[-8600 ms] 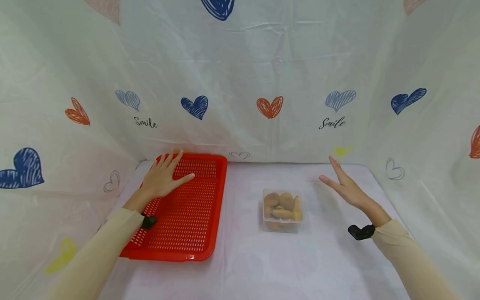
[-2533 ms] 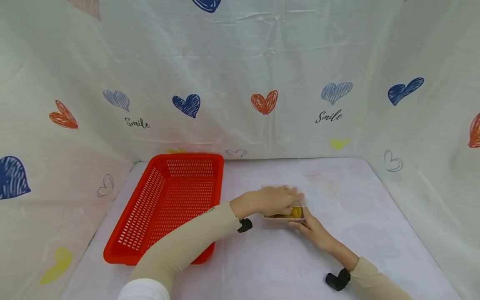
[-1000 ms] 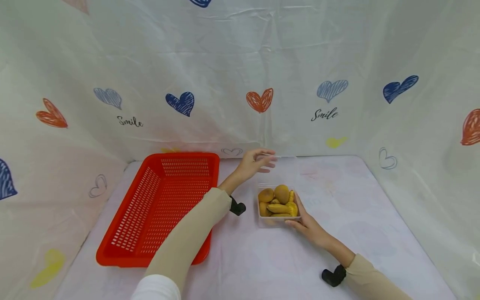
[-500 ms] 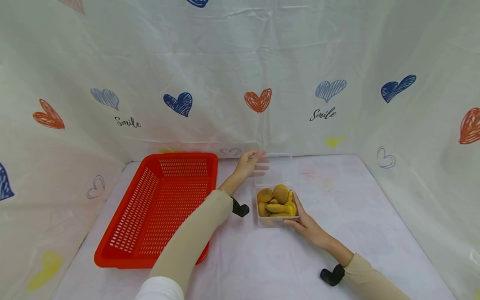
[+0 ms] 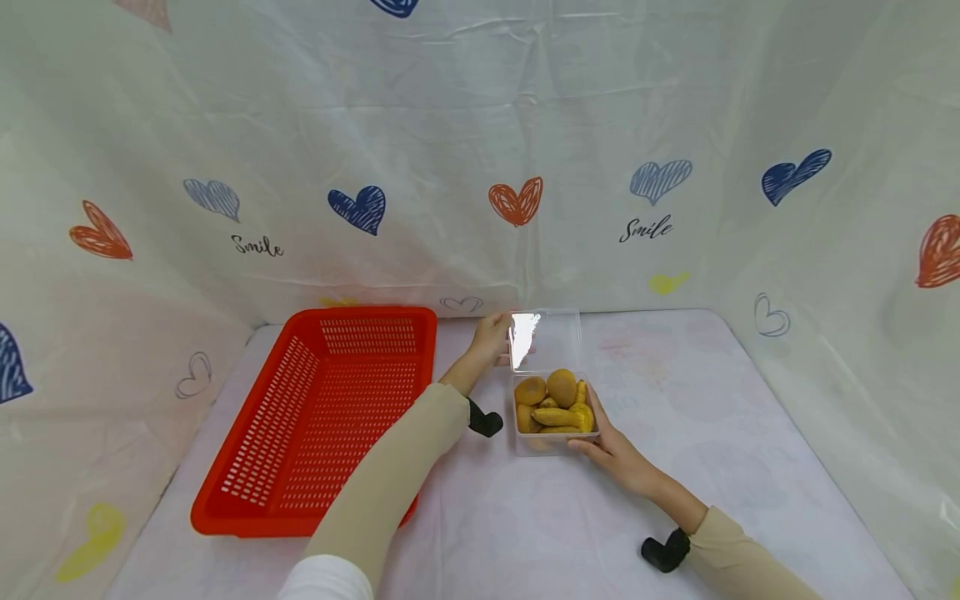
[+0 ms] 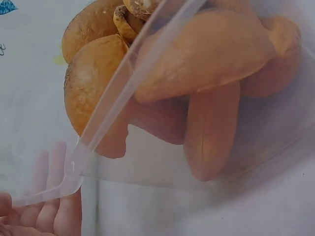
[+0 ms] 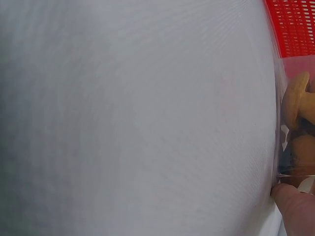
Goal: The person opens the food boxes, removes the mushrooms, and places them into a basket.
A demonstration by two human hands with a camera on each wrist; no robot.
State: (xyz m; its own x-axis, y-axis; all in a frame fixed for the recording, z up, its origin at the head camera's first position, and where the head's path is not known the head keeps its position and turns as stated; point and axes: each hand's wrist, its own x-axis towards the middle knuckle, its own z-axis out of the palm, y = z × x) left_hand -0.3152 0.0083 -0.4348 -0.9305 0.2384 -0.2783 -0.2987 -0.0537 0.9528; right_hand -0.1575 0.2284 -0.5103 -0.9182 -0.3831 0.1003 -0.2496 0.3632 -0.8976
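A clear plastic box full of yellow-brown mushrooms stands on the white table. Its hinged lid is tilted back behind it. My left hand pinches the lid's left edge; in the left wrist view, fingers of the left hand show through and below the clear plastic. Round the front right corner of the box, my right hand holds it. The right wrist view catches only a thumb of the right hand by the box's lower edge, with mushrooms inside.
A red perforated plastic basket stands left of the box, partly covered by my left sleeve. A white curtain printed with hearts hangs behind and at both sides of the table.
Earlier both hands were apart from the box, which was closed. Since then the lid has been swung up and back. My left hand has come down slightly along its left edge; the right hand stays put.
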